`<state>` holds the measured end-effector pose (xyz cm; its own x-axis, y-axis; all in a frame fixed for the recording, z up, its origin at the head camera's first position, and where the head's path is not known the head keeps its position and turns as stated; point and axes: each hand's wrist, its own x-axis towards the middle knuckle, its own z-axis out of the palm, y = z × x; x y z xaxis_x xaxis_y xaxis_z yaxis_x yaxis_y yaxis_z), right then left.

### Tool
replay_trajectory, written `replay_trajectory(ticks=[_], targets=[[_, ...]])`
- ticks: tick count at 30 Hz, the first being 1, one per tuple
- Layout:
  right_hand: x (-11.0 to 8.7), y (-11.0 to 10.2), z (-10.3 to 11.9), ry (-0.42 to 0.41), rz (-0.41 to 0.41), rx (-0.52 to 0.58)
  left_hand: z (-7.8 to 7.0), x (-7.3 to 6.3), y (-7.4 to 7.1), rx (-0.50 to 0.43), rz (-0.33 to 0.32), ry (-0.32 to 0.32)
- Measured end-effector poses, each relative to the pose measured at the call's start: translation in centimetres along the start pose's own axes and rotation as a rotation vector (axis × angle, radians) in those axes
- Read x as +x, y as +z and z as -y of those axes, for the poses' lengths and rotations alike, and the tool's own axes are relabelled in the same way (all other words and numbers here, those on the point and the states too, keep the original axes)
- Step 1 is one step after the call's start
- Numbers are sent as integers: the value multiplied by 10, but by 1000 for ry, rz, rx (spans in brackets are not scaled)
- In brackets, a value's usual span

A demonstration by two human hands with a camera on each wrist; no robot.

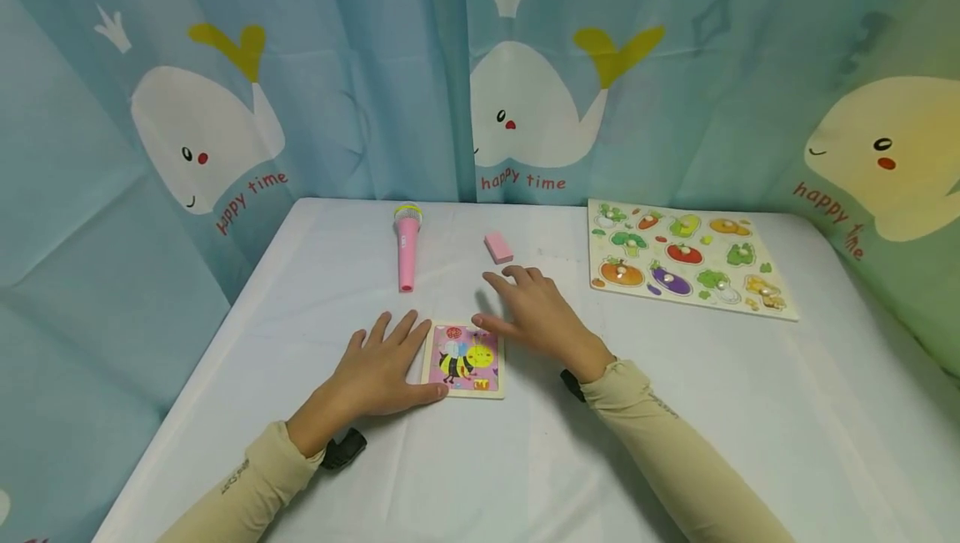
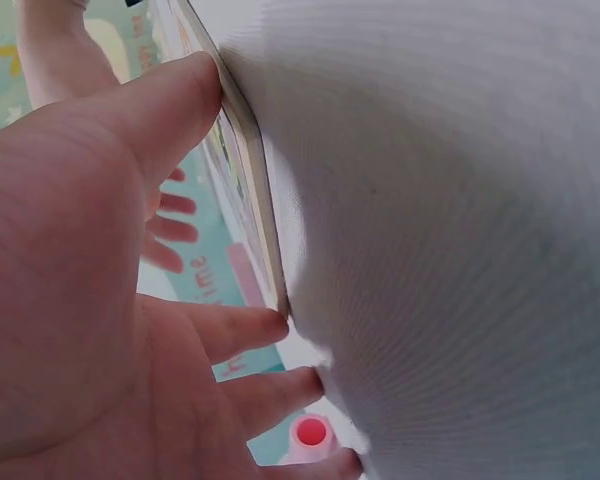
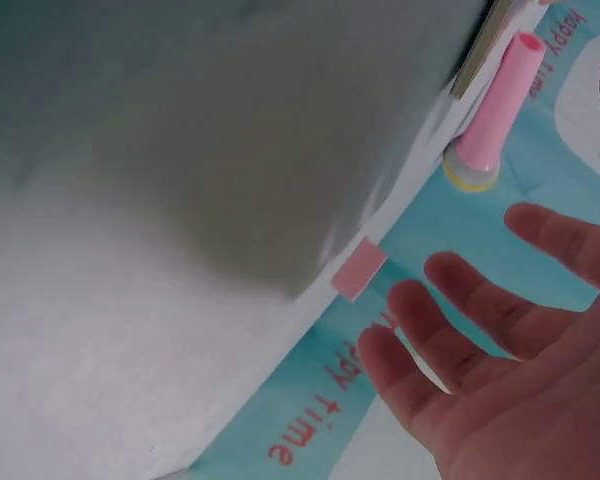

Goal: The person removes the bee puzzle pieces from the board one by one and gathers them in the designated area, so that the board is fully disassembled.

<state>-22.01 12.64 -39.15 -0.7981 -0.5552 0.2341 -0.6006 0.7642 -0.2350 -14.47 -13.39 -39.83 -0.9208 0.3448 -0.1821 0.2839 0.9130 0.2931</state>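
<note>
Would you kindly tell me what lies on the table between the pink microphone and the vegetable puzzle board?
In the head view, a pink rectangular block lies between the pink microphone and the vegetable puzzle board.

You face a blue whale-print fabric curtain [image 1: 420, 67], a pink toy microphone [image 1: 407, 251] and a cream rectangular vegetable-puzzle board [image 1: 693, 259].

Bee puzzle [image 1: 467, 362] before microphone [image 1: 407, 251]

Behind the left hand [image 1: 375, 374] and right hand [image 1: 543, 318] we see a khaki left sleeve [image 1: 258, 476] and matching right sleeve [image 1: 667, 447], creased at the cuffs [image 1: 283, 449], each printed with small dark lettering [image 1: 235, 477] we cannot read. By each cuff we make out a black wrist camera [image 1: 345, 449].
</note>
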Motion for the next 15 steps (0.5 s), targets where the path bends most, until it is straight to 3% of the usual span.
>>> replay_trajectory(ticks=[9,15], targets=[[6,5,13,-88,95,148,2,0,0,6,7,-1],[14,8,22,-146,164,171,2,0,-1,8,9,9]])
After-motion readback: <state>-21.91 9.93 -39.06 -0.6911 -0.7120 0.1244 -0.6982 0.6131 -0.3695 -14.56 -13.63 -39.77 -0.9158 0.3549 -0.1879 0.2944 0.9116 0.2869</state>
